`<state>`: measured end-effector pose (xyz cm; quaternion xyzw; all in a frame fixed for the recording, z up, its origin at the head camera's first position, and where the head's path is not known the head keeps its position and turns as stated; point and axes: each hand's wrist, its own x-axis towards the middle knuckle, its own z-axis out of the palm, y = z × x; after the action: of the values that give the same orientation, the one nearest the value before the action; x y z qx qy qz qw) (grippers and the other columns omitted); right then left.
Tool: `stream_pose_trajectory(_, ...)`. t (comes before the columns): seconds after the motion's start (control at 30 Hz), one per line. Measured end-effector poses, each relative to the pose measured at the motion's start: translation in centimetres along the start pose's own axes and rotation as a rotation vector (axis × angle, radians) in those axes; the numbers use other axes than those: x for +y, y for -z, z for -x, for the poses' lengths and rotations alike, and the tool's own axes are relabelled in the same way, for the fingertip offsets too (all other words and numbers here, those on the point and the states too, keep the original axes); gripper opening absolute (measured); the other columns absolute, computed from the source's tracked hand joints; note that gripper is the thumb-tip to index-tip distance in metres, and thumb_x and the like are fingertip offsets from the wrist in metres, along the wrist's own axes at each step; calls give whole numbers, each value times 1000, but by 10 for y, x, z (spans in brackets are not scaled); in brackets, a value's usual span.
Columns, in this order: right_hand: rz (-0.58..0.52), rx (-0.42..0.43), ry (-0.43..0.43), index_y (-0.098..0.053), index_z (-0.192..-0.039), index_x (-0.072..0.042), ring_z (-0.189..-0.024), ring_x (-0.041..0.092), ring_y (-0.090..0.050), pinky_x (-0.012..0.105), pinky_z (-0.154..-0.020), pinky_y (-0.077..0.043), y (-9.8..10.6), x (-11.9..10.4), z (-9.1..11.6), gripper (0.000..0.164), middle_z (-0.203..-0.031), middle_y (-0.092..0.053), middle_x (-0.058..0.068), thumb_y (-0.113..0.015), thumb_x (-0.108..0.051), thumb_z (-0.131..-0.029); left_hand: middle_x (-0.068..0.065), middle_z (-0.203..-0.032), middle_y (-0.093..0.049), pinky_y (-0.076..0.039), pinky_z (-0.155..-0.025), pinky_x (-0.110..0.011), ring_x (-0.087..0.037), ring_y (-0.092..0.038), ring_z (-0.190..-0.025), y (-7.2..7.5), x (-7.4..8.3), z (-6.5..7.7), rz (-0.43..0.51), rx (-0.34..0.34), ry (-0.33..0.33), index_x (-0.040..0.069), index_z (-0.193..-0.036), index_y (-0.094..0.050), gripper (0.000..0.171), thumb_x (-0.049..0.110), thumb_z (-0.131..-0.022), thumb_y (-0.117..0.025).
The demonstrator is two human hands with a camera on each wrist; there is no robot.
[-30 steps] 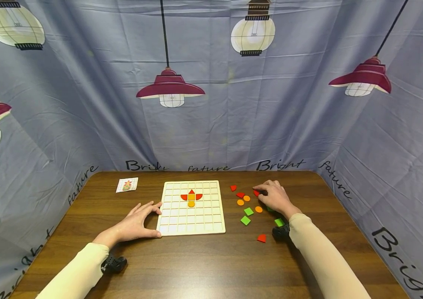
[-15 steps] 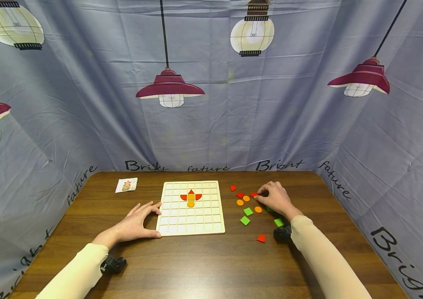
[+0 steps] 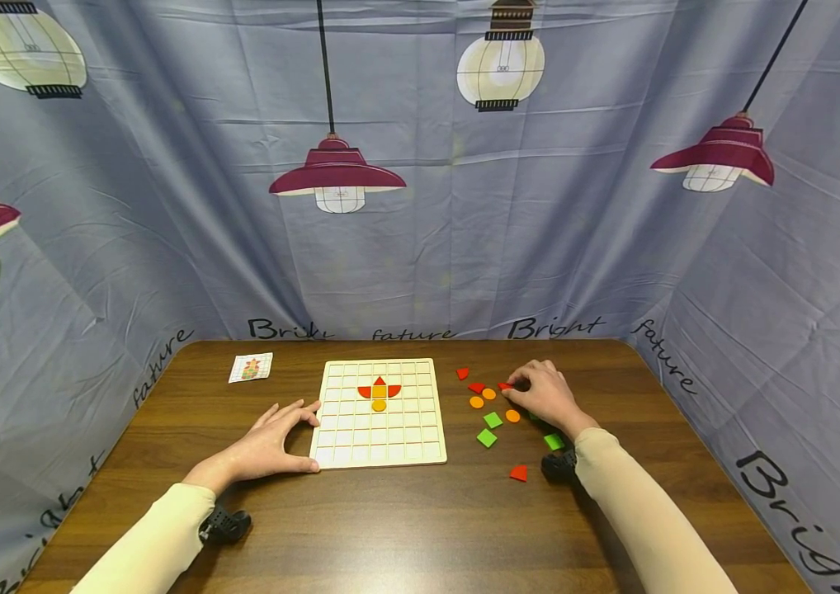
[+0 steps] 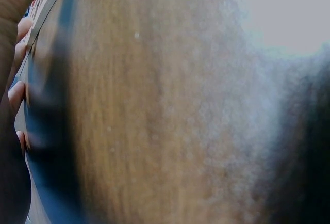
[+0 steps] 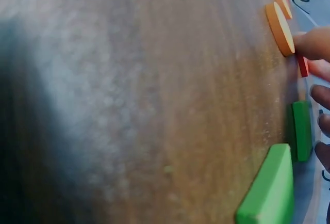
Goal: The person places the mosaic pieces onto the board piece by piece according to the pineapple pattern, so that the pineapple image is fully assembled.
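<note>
My left hand (image 3: 267, 444) rests at the left edge of a cream gridded board (image 3: 383, 441), its thumb at the near corner and its fingertips farther up the side. On the board lie a red triangle (image 3: 379, 381), red rounded pieces on both sides of an orange square (image 3: 379, 392), and an orange disc (image 3: 379, 405) below. My right hand (image 3: 548, 394) pinches a red piece (image 3: 505, 385) between thumb and forefinger, low over the table. In the right wrist view the red piece (image 5: 303, 65) shows partly behind the thumb, close to an orange disc (image 5: 280, 29).
Between board and right hand lie loose orange discs (image 3: 476, 403), green squares (image 3: 487, 438) and red pieces (image 3: 462, 374). One red piece (image 3: 519, 473) lies nearer the front. A picture card (image 3: 251, 367) lies at back left on the wooden table (image 3: 390, 528). A printed curtain (image 3: 420, 272) hangs behind.
My right hand's thumb and forefinger have closed in on the red piece, which has shifted slightly left. The left hand and board have stayed in place.
</note>
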<state>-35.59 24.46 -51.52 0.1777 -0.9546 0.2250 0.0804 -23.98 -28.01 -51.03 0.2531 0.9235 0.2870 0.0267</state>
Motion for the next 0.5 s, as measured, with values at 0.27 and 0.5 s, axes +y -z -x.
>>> stream_pose_trajectory(0.27, -20, -37, 40, -77, -119, -21, -105, 26, -51, 46, -85, -39, -1, -1, 1, 29, -106, -64, -1, -76, -31, -92, -10, -161, -40, -6, -121, -64, -41, -27, -150, -1, -1, 0, 4, -3, 11, 19, -123, -56, 64, 58, -79, -82)
stream_pose_trajectory(0.5, -15, -19, 27, -75, -109, -18, -102, 26, -51, 47, -85, -39, -3, -1, 1, 26, -102, -63, -1, -76, -37, -91, -10, -161, -40, -6, -120, -65, -41, -28, -150, -1, -2, 0, 3, -3, 8, 20, -123, -56, 64, 58, -79, -82)
